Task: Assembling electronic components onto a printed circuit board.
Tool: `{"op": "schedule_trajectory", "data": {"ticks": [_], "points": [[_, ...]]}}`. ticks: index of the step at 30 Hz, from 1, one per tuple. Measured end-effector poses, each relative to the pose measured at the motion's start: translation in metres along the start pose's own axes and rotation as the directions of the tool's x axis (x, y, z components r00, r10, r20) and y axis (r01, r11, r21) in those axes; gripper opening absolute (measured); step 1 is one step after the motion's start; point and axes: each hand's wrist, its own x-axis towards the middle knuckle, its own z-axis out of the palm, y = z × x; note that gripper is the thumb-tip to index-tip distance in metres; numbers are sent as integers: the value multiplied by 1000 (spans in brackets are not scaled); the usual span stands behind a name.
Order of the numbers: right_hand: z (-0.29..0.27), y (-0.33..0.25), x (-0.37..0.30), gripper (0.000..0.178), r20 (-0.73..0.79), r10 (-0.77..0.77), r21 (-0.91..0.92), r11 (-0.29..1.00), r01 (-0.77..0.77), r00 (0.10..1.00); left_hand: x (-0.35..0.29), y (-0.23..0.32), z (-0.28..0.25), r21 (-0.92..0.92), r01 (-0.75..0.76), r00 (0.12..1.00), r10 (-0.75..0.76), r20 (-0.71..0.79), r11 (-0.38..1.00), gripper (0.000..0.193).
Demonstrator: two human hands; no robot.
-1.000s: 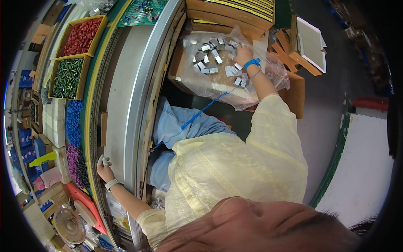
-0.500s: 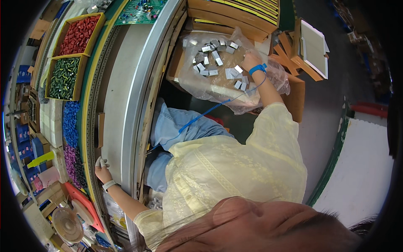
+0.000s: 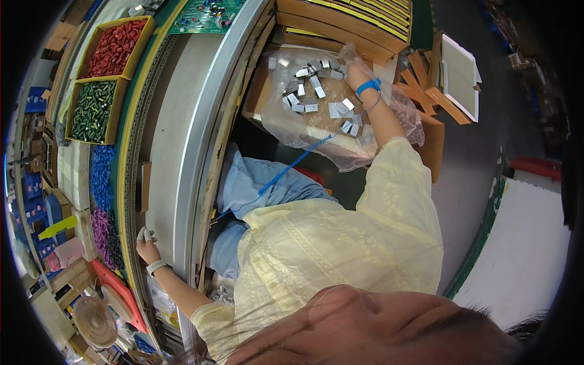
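Note:
My right hand (image 3: pixel 358 74), with a blue strap on its wrist, reaches into a clear plastic bag (image 3: pixel 280 131) that lies open over a cardboard box (image 3: pixel 258 97). It is at the bag's far side, beside several small silvery metal blocks (image 3: pixel 316 86); its fingertips are hidden. A coiled blue cord (image 3: pixel 296 163) hangs from the strap across my lap. My left hand (image 3: pixel 146 248) is at the grey conveyor bed (image 3: pixel 173 115). It wears pale finger covers and a white band at the wrist. Its fingers look loosely stretched, and I see nothing in them.
Left of the conveyor stand yellow-edged trays of red parts (image 3: pixel 118 47) and green parts (image 3: pixel 92 111), with blue parts (image 3: pixel 102 176) nearer. A green circuit board (image 3: pixel 204 17) sits at the far end. Stacked cartons (image 3: pixel 340 27) rise behind the bag. A metal rail (image 3: pixel 185 201) borders the conveyor.
My right hand has moved farther away and slightly left, toward the far metal blocks in the bag. My left hand stays at nearly the same place by the conveyor.

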Motion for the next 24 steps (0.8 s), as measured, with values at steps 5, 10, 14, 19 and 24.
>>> {"op": "schedule_trajectory", "data": {"ticks": [5, 10, 14, 19, 24], "points": [[5, -9, -31, 20, -153, 198, -15, 979, -203, 968, 3, -5, 0, -5, 16, 1000, -16, 5, 1000, 23], [-14, -28, -36, 19, 12, 263, 59, 963, -263, 965, 0, 0, 1, 20, 4, 1000, -5, 14, 1000, 23], [-19, -44, -20, 21, -33, -54, -6, 999, 54, 998, -2, 6, 1, 37, 11, 1000, -11, 12, 999, 24], [-38, -51, -1, 29, 96, -45, -117, 992, 57, 994, -3, 5, 1, 24, 6, 1000, -6, 9, 1000, 24], [-14, -37, -4, 24, -72, 25, -85, 996, -31, 997, 0, 3, 1, 22, 6, 1000, -7, 28, 1000, 23]]}}
